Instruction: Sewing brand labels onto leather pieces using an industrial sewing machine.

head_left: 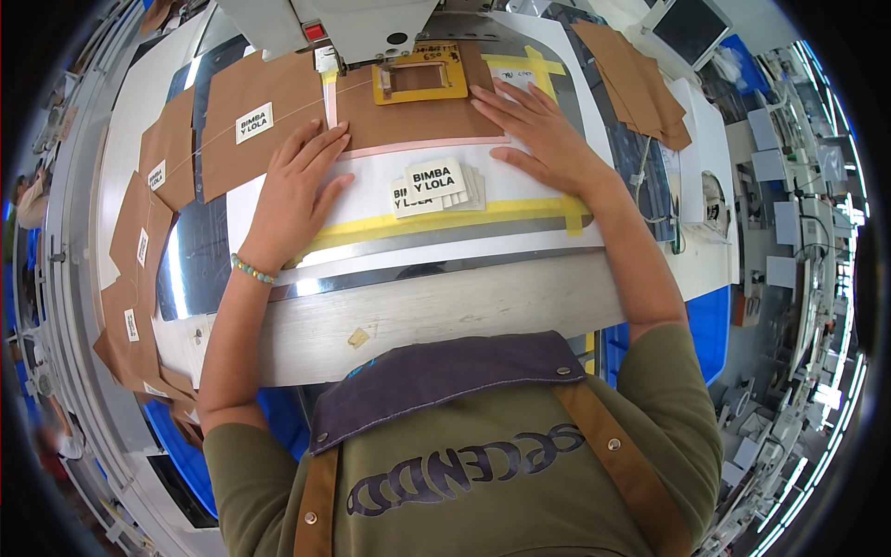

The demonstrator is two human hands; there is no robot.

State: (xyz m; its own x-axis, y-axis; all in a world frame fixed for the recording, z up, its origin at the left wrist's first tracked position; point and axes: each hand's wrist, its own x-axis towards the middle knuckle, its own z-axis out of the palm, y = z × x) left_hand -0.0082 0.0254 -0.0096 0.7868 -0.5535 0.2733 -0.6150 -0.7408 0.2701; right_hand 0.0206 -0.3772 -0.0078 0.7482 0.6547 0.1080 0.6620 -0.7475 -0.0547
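My left hand [304, 176] lies with its fingers stretched out, the tips at the left edge of a brown panel [399, 121]. Flat and spread, my right hand [543, 139] rests its fingers on the panel's right side. The panel lies under the head of a white sewing machine [367, 28], its near edge along a pink strip [422, 147]. On top of it sits a yellow frame [380, 85] with a rectangular window, partly beneath the machine head. Between my hands, nearer to me, is a small fanned pile of white printed labels [434, 181].
Brown panels with white labels [218, 158] trail down the left side, and a thread [288, 116] runs across them. More plain brown pieces [640, 93] lie at the far right near a screen [691, 32]. Yellow tape [408, 221] borders the white work sheet. Blue bins [710, 334] stand below the table.
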